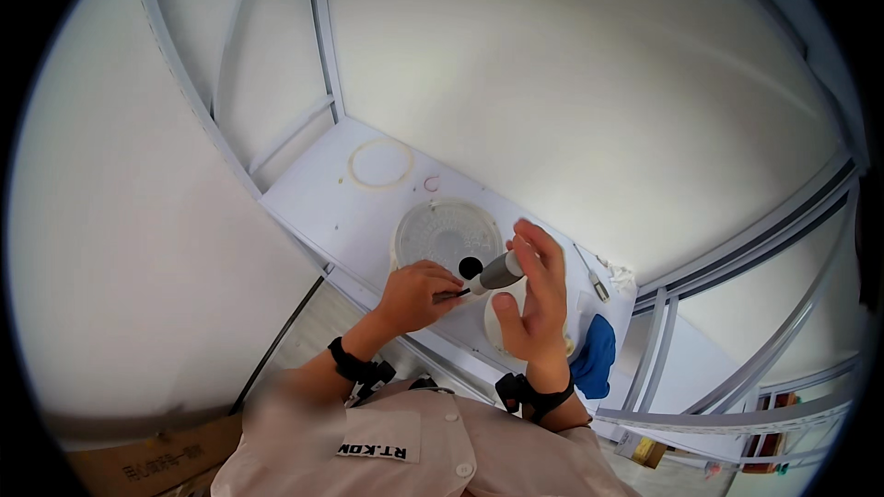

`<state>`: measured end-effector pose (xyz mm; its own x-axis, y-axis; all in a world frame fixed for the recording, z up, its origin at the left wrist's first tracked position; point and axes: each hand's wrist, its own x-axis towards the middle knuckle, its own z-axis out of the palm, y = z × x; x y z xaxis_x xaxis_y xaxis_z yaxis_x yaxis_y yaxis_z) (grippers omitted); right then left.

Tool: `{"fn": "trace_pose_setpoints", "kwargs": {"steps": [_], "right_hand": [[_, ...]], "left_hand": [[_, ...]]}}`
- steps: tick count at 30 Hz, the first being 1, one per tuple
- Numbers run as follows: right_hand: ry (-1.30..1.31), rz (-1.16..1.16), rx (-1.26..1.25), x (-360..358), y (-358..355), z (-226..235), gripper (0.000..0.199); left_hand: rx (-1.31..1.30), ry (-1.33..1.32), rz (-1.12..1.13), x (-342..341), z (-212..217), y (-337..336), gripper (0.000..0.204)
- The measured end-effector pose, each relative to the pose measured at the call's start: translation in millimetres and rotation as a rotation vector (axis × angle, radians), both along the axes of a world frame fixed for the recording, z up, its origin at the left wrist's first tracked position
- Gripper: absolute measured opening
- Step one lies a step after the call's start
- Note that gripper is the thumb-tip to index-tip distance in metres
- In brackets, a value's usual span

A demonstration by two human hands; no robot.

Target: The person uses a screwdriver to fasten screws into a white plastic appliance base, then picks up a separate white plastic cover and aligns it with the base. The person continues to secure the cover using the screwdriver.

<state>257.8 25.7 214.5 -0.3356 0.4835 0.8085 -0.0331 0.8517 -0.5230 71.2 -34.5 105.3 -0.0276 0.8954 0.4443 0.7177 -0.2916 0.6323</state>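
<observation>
Over the table, a grey-and-white screwdriver (500, 272) with a thick handle slants down toward the left. My left hand (417, 297) is closed, its fingertips pinching at the dark, thin shaft. My right hand (539, 299) has its fingers stretched out and thumb apart. The white end of the handle lies against or just behind its fingers; contact is hard to tell. Beyond my hands sits a round, translucent whitish cover (448, 230), with a black disc (471, 268) at its near right edge. A second round white part (495, 329) is partly hidden under my right hand.
A pale ring (380, 164) and a small pink loop (431, 184) lie toward the far left of the white table (313, 179). To the right are a thin-shafted tool (597, 282), crumpled white tissue (622, 275) and blue cloth (597, 357). Metal frame posts (324, 37) surround the table.
</observation>
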Motion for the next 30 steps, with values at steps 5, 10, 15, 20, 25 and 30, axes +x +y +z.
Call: {"fn": "trace_pose_setpoints", "kwargs": {"steps": [5,10,15,20,25,30], "right_hand": [[-0.091,0.218,-0.067,12,9,-14,0.049],[-0.101,-0.143,-0.006,12,1,-21,0.050],[0.080,0.153,-0.263,-4,-3,-2,0.058],[-0.162,0.085,0.063,11,2,-13,0.066],[-0.059,0.019,-0.006,-3,-3,-5,0.061],[-0.134,0.145,-0.051,-2,2,-4,0.056]], "left_hand": [[-0.013,-0.004,-0.005,1,4,0,0.017],[0.034,-0.006,-0.009,1,-1,1,0.017],[0.039,-0.012,-0.010,0,0,0,0.017],[0.055,0.005,-0.007,0,0,1,0.017],[0.029,-0.013,-0.007,1,2,1,0.016],[0.009,0.008,-0.010,-1,3,1,0.015]]}}
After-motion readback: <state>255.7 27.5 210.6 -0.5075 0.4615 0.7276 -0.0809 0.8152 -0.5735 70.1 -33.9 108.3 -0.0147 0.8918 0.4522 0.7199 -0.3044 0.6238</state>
